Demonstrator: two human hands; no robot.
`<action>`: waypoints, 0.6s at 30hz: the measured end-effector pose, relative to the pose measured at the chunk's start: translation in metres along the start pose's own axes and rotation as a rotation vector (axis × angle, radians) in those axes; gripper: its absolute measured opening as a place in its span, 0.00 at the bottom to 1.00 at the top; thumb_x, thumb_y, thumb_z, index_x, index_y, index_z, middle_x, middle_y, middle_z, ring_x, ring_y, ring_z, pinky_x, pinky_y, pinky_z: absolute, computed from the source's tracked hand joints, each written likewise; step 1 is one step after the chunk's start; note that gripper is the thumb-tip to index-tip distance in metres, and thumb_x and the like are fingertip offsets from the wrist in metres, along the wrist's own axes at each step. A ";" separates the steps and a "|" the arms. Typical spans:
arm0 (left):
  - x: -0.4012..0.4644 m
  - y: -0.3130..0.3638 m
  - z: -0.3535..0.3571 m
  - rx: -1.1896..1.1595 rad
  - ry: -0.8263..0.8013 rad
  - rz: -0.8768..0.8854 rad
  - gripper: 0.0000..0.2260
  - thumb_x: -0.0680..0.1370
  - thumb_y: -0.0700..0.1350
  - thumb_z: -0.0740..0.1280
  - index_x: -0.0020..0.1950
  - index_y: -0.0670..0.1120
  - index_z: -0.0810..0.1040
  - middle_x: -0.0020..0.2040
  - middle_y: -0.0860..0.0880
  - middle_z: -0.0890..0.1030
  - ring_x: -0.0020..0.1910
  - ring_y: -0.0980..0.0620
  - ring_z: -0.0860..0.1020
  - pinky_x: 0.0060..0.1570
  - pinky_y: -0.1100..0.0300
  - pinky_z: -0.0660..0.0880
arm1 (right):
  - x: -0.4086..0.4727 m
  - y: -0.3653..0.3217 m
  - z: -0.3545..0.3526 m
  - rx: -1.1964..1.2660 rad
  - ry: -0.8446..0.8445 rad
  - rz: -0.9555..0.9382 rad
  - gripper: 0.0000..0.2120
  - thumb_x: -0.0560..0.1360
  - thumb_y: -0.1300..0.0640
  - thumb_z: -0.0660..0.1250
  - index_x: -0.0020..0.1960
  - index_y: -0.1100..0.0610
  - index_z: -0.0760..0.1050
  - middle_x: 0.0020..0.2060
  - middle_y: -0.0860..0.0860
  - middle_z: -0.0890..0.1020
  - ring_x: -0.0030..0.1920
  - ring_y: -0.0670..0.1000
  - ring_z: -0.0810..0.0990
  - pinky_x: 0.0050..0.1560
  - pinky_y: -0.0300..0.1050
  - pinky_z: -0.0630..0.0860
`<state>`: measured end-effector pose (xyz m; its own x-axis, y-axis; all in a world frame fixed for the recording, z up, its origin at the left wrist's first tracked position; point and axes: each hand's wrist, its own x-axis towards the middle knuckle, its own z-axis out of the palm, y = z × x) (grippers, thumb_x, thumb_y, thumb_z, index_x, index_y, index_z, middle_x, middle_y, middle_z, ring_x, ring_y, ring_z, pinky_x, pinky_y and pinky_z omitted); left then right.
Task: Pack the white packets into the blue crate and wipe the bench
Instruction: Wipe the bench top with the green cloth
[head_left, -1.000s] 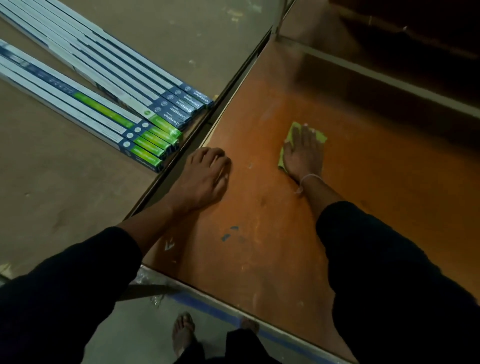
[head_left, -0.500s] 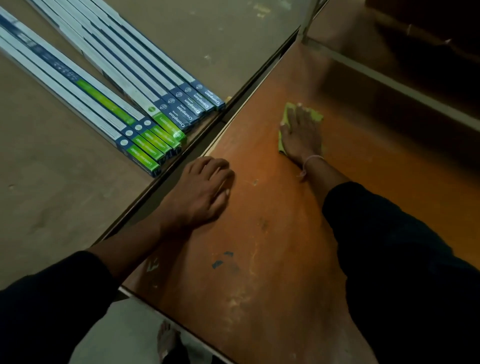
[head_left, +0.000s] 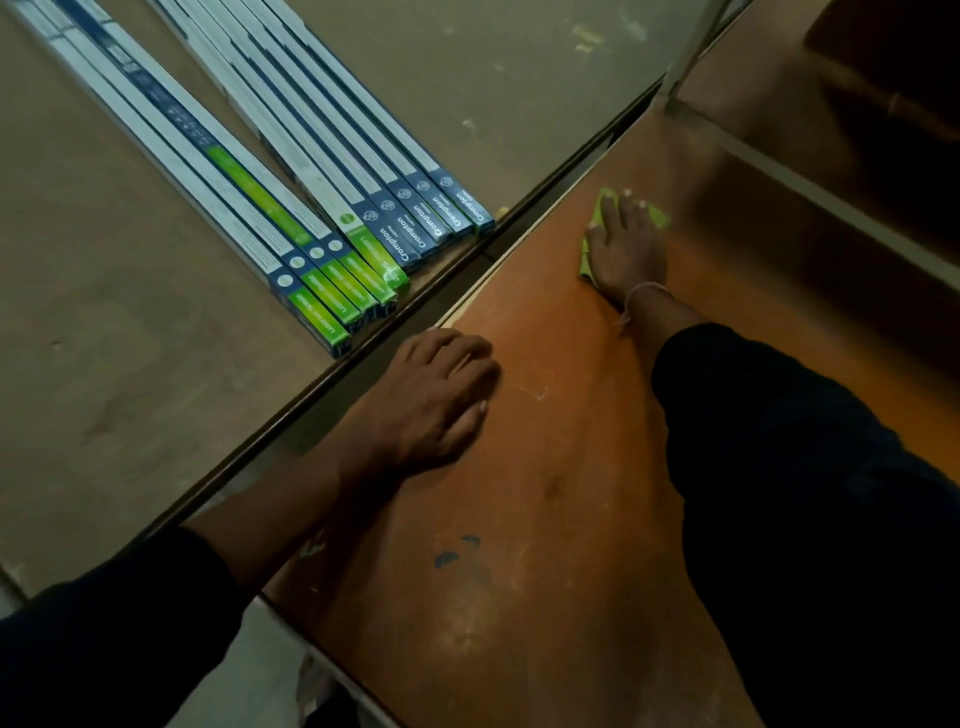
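Note:
My right hand (head_left: 626, 254) presses flat on a green cloth (head_left: 655, 214) lying on the orange-brown bench top (head_left: 545, 467), far along the bench. Only the cloth's edges show around my fingers and palm. My left hand (head_left: 436, 405) rests palm down near the bench's left edge with its fingers together and nothing in it. No white packets and no blue crate are in view.
Several long white, blue and green tube boxes (head_left: 322, 208) lie on the adjoining beige table (head_left: 130, 364) to the left, their ends close to the bench edge. A metal rail (head_left: 810, 171) runs along the far right side of the bench. Small blue paint marks (head_left: 452, 553) spot the bench.
My right hand has slid the green cloth farther away along the bench. My left hand stays planted near the bench's left edge. The camera has leaned forward.

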<state>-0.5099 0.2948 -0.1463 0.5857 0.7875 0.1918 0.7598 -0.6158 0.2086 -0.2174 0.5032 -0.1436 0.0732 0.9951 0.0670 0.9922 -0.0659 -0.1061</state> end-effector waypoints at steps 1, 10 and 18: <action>0.000 0.000 0.000 -0.004 0.004 -0.001 0.21 0.83 0.57 0.57 0.73 0.49 0.71 0.74 0.48 0.70 0.72 0.44 0.67 0.71 0.45 0.63 | 0.006 -0.003 0.001 0.001 0.004 0.099 0.31 0.81 0.41 0.43 0.82 0.51 0.54 0.81 0.54 0.54 0.80 0.58 0.53 0.78 0.60 0.50; 0.000 -0.002 0.000 -0.012 0.008 0.013 0.22 0.83 0.57 0.58 0.73 0.48 0.71 0.74 0.47 0.70 0.73 0.44 0.67 0.72 0.45 0.62 | 0.019 -0.035 -0.002 -0.004 -0.076 -0.196 0.27 0.84 0.43 0.44 0.82 0.49 0.51 0.82 0.52 0.52 0.81 0.56 0.49 0.79 0.57 0.49; -0.002 -0.003 -0.001 -0.026 0.024 0.033 0.22 0.83 0.57 0.58 0.72 0.47 0.72 0.73 0.46 0.71 0.71 0.43 0.68 0.72 0.44 0.63 | -0.031 -0.056 -0.003 0.006 -0.096 -0.292 0.27 0.85 0.43 0.43 0.82 0.48 0.48 0.82 0.51 0.49 0.81 0.55 0.46 0.79 0.55 0.47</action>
<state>-0.5130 0.2950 -0.1463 0.6028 0.7663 0.2222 0.7325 -0.6419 0.2266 -0.2752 0.4755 -0.1371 -0.2252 0.9743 0.0014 0.9692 0.2242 -0.1021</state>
